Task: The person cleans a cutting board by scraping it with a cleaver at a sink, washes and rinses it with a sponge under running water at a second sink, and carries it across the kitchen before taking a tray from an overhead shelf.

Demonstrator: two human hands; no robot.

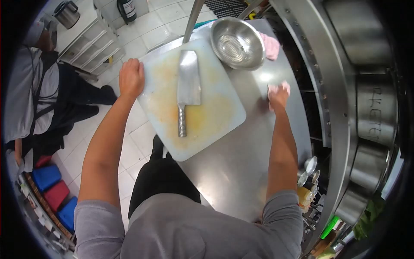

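My left hand (131, 78) is closed at the left edge of a white cutting board (224, 105), its fingers curled over the side. The board is stained yellow and sits at an angle, jutting past the edge of the steel table (233, 172). Flat on the board lies a cleaver (189, 80), blade away from me and handle towards me. Over on the right, my right hand (280, 98) presses a pink cloth (271, 91) onto the tabletop, fingers closed round it.
A steel bowl (238, 43) stands at the board's far right corner, with another pink cloth (270, 46) behind it. Steel containers (376, 110) line a shelf on the right. To the left stands another person (47, 95), near blue and red bins (56, 194).
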